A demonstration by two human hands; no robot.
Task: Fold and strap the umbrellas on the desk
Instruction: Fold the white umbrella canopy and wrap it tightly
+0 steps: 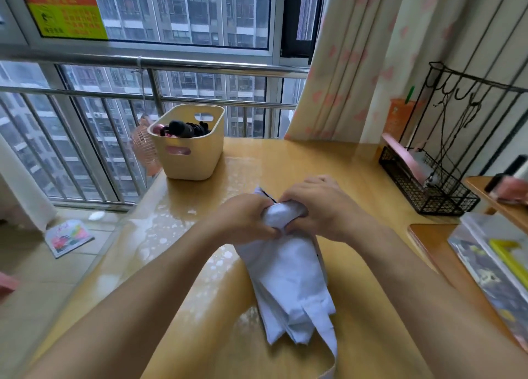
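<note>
The pale lilac fabric folding umbrella lies lengthwise on the glossy yellow wooden desk, its loose pleated hem pointing toward the person and its gathered far end lifted between both hands. The left hand grips the bunched cloth from the left with its fingers curled round it, and the right hand clasps the same end from the other side, so the two nearly touch. The canopy looks light, thin and limp, likely slippery, and apt to spring open unless the pleats are kept wound tight; the stiff shaft and ribs inside are the surer places to hold, while the cloth alone would slide. A narrow fabric strap of the same colour trails off the hem toward the near desk edge and would have to be fetched up to close the bundle. A yellow plastic basket with dark items stands well apart at the far left corner, and a black wire rack sits at the right edge; neither blocks the hands.
</note>
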